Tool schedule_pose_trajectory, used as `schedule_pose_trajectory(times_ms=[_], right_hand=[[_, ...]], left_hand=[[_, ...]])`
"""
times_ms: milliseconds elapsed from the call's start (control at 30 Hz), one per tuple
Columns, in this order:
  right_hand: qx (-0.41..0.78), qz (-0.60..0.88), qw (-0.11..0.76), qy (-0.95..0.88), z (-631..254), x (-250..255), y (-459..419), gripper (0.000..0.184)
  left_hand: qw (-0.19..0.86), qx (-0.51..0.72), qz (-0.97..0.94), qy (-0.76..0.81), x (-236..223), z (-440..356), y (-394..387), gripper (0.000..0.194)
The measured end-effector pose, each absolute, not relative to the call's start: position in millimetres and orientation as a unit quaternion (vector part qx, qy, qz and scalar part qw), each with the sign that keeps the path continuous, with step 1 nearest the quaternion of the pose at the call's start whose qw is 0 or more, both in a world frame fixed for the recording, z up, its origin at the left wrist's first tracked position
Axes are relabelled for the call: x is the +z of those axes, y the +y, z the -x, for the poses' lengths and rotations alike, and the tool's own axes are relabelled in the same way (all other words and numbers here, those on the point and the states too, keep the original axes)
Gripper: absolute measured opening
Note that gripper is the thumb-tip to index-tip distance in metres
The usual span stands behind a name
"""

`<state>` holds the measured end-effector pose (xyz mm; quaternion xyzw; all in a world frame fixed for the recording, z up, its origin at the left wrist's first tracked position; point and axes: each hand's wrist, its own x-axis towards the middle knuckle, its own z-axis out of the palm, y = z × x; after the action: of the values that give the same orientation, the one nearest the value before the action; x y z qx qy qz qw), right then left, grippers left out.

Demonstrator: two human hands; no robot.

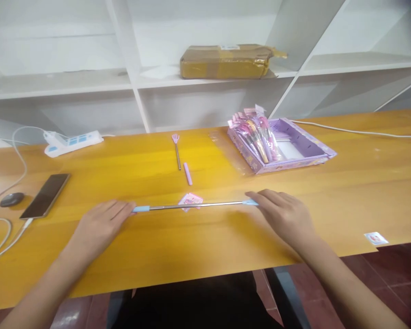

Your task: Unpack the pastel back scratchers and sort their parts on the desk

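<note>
A telescopic back scratcher (198, 205) with a silver rod and light-blue ends stretches level between my two hands above the table. My left hand (106, 219) is closed on its blue handle. My right hand (282, 214) grips the blue head at the other end, and the fingers cover most of that head. Beneath the rod lie small pink printed cards (193, 198), partly hidden by it. Farther back rests a second back scratcher (177, 151) with a purple claw, and beside its rod end lies a separate purple handle (187, 174).
A purple display box (315, 161) at the back right holds several wrapped back scratchers (258, 137). To the left are a phone (45, 196) on a cable, a black mouse (12, 199) and a power strip (76, 142). A taped parcel (226, 63) sits on the white shelf.
</note>
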<state>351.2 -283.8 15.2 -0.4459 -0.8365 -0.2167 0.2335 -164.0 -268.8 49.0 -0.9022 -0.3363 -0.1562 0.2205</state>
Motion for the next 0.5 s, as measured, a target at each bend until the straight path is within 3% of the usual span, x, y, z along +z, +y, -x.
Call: schedule_pose_trajectory(times_ms=[200, 367, 500], right_hand=[[-0.205, 0.555, 0.197, -0.782, -453, 4, -293, 0.034], [-0.068, 0.653, 0.164, -0.736, -482, -6, -296, 0.036], [-0.005, 0.683, 0.170, -0.710, -476, -14, -303, 0.035]], left_hand=[[0.165, -0.157, 0.872, -0.432, 35, 261, -282, 0.036], [0.129, -0.173, 0.859, -0.464, 33, 287, -296, 0.019], [0.078, -0.179, 0.824, -0.531, 28, 276, -306, 0.019]])
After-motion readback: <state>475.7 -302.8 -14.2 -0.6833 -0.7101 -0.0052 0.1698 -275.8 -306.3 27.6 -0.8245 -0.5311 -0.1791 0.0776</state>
